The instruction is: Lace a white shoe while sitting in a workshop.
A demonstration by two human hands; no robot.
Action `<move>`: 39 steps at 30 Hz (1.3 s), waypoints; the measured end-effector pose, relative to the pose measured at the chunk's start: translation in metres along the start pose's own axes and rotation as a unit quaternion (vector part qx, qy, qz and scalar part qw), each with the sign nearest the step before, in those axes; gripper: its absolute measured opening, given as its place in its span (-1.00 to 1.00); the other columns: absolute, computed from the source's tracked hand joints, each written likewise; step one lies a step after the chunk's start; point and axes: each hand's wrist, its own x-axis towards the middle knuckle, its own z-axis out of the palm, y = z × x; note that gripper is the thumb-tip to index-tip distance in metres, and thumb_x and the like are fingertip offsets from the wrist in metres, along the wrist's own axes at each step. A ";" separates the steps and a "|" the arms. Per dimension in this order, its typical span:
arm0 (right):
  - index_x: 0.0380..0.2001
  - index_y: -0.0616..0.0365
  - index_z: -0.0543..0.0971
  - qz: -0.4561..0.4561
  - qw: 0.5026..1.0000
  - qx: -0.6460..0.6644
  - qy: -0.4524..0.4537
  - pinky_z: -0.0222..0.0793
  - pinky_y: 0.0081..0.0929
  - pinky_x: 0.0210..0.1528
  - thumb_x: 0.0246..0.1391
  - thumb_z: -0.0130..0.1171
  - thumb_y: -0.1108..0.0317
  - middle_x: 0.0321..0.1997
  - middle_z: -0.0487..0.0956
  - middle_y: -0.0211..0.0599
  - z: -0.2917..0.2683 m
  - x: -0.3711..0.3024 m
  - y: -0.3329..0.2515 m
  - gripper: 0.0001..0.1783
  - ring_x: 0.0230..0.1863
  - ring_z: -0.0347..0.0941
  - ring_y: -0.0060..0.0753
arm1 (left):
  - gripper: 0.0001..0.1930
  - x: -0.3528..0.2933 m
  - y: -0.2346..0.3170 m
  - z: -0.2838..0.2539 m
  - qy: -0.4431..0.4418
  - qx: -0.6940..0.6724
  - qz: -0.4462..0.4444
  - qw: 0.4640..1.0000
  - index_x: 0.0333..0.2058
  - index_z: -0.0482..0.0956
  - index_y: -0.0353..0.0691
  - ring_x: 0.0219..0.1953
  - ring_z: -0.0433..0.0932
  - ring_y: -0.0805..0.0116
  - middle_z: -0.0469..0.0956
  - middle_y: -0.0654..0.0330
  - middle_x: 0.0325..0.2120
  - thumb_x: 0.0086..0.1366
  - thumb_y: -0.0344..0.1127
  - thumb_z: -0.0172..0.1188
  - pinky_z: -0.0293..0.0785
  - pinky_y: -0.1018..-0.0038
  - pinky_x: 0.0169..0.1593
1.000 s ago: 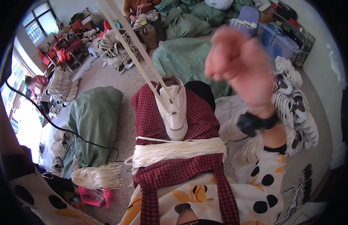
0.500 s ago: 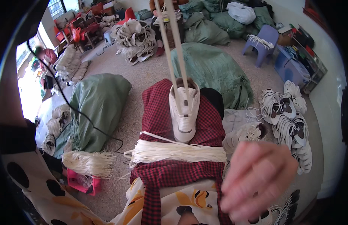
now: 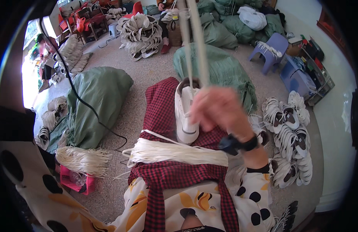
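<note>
A white sneaker (image 3: 188,132) lies on the red-and-black checked apron (image 3: 161,96) over my lap, toe toward me. Its pale shoelace (image 3: 186,42) rises from the eyelets in two strands, past the top of the picture. My right hand (image 3: 214,106), blurred, is over the right side of the sneaker. Its fingers are curled together by the eyelets, and what they pinch is hidden. A thick bundle of white shoelaces (image 3: 175,152) lies across my lap below the toe. My left hand is out of view; only the patterned left sleeve (image 3: 44,189) shows.
Green sacks (image 3: 100,100) stand left and ahead of me. Stacked white shoes (image 3: 291,135) fill the right side, by a purple chair (image 3: 269,50) and blue bin (image 3: 296,77). A pink basket (image 3: 76,181) and black cable (image 3: 86,116) are at left. Other people sit farther off.
My right hand has moved from the lower right, up and left to the sneaker. The lace strands above have shifted right. The view has shifted slightly.
</note>
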 end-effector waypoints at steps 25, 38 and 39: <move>-0.31 0.17 0.55 -0.005 0.806 -0.590 -0.050 0.36 -0.23 -0.07 -0.12 0.33 0.44 -0.18 0.47 -0.19 -0.015 -0.047 0.111 -0.75 -0.16 0.38 -0.13 | -0.87 -0.199 0.337 0.234 -0.165 -0.319 0.005 0.933 -0.42 0.62 -0.19 -0.18 0.42 0.09 0.49 0.09 -0.32 0.16 -0.28 0.31 0.27 0.16 -0.05; -0.34 0.30 0.48 0.241 0.884 -0.400 0.026 0.45 -0.21 -0.22 0.07 0.21 0.31 -0.39 0.53 -0.09 -0.065 -0.040 0.102 -0.76 -0.32 0.52 -0.07 | -0.88 -0.216 0.349 0.255 -0.226 -0.482 -0.065 0.844 -0.42 0.51 -0.39 -0.49 0.47 0.21 0.41 0.09 -0.47 0.22 -0.44 0.21 0.41 0.34 -0.39; -0.27 0.29 0.46 0.131 0.890 -0.424 0.102 0.46 -0.22 -0.19 0.03 0.23 0.36 -0.32 0.54 -0.06 -0.062 -0.046 0.103 -0.75 -0.27 0.52 -0.05 | -0.88 -0.215 0.349 0.254 -0.232 -0.479 -0.069 0.844 -0.42 0.51 -0.39 -0.48 0.47 0.22 0.41 0.09 -0.46 0.22 -0.44 0.21 0.41 0.35 -0.39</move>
